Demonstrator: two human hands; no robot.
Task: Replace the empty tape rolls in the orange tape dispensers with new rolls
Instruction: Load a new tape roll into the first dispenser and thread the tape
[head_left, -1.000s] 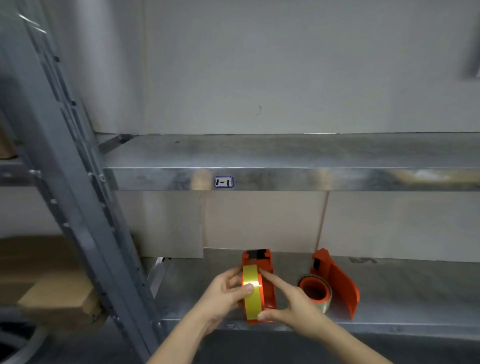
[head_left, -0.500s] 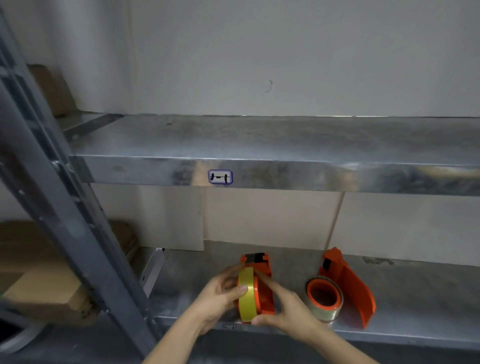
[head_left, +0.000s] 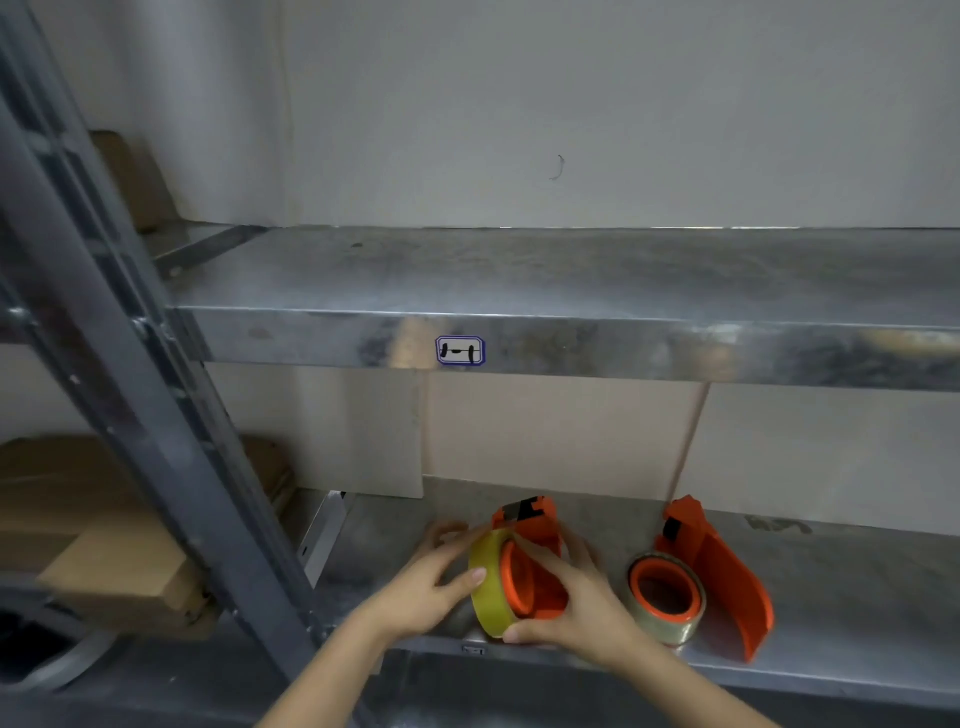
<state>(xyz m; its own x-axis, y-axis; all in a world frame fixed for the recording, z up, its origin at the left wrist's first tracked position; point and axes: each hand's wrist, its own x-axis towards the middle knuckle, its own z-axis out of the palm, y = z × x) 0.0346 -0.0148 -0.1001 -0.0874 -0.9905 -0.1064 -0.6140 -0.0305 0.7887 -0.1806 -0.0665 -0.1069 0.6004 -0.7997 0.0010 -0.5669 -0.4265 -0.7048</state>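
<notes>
Both hands clasp one assembly at the near edge of the lower metal shelf (head_left: 857, 597). The left hand (head_left: 431, 592) curls round the yellow tape roll (head_left: 485, 590), with its thumb lying on the roll's outer band and its fingers reaching behind the far side. The right hand (head_left: 576, 608) grips the orange tape dispenser (head_left: 535, 545) from the right, fingers wrapped over its body and thumb tip at the roll's near lower rim. The roll stands on edge, tilted, its open side turned right against the dispenser's orange hub; how far it sits on the hub cannot be told. The dispenser's dark blade end points to the far side.

Just right of the hands, apart from them, a second orange dispenser (head_left: 727, 587) stands on the same shelf, and a clear tape roll (head_left: 670, 623) with an orange core sits against its left side.

Above, the upper metal shelf (head_left: 571, 280) carries a small blue-edged label (head_left: 460, 351) on its front lip. A grey steel upright (head_left: 135, 415) slants across the left, with cardboard boxes (head_left: 114, 577) behind it. A pale wall (head_left: 623, 104) closes the far side.
</notes>
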